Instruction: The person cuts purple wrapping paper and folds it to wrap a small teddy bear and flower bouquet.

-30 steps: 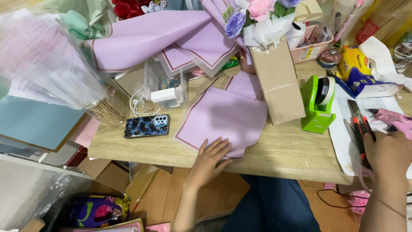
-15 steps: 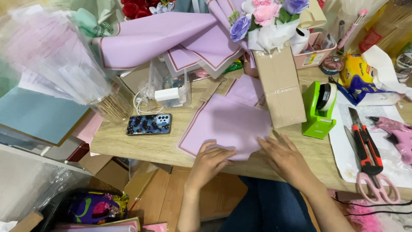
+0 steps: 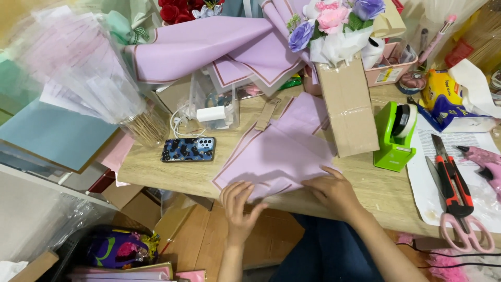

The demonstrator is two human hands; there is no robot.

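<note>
A stack of lilac wrapping paper sheets point(image 3: 282, 154) with dark pink borders lies on the wooden table point(image 3: 177, 175) near its front edge. My left hand point(image 3: 239, 204) rests at the sheets' near corner, fingers spread along the paper's edge. My right hand point(image 3: 334, 192) presses flat on the sheets' near right side. Neither hand grips anything.
A phone point(image 3: 188, 149) lies left of the sheets. A cardboard box point(image 3: 348, 107) with paper flowers point(image 3: 334, 21) stands behind them, a green tape dispenser point(image 3: 395, 137) to its right. A cutter point(image 3: 453, 180), pink scissors point(image 3: 464, 232) and a pink glue gun point(image 3: 482, 159) lie at far right. Rolled lilac paper point(image 3: 209, 44) fills the back.
My right hand has come from the far right, by the scissors and cutter, over to the lilac sheets. My left hand stayed at the sheets' near corner.
</note>
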